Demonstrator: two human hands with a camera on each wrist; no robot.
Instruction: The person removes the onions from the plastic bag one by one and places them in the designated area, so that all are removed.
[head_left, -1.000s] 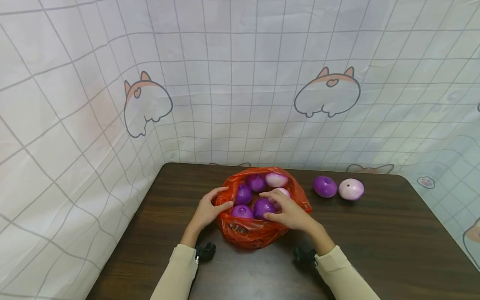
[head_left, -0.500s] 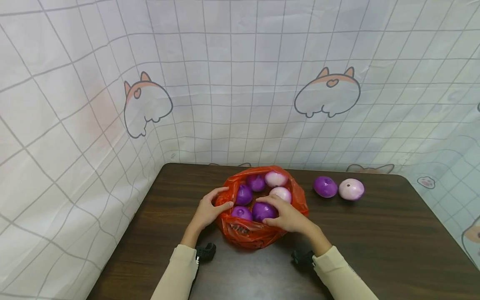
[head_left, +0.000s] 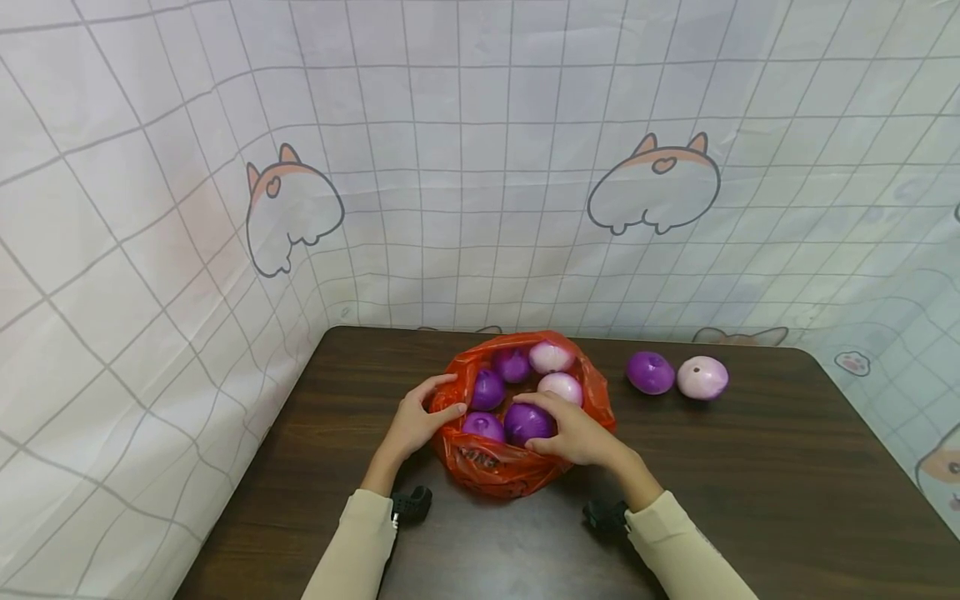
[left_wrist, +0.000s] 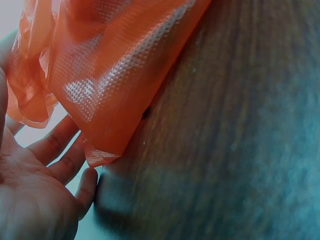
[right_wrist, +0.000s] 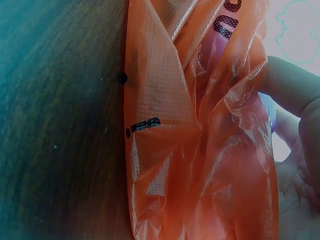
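Observation:
A red plastic bag [head_left: 510,479], its mouth spread wide, stands on the table with several purple and pale onions inside. At its left rim my left hand [head_left: 415,422] grips the plastic, the thumb over the edge; in the left wrist view the other fingers of this hand [left_wrist: 45,185] lie along the bag's outside. My right hand [head_left: 577,433] reaches over the right rim and holds a dark purple onion [head_left: 522,423] between thumb and fingers. Close beside that onion are a lighter purple onion [head_left: 483,427] and a pale onion [head_left: 561,387]. Bag folds hide part of the right hand [right_wrist: 295,130] in the right wrist view.
Right of the bag, a purple onion [head_left: 650,372] and a pale onion [head_left: 702,378] lie side by side on the dark wooden table [head_left: 750,483]. A white grid-patterned cloth [head_left: 480,208] hangs behind the table's far edge.
My right hand has shifted slightly left and settled round the dark purple onion, uncovering more of the pale onion behind it. The bag's right side has moved slightly inward. My left hand stays put.

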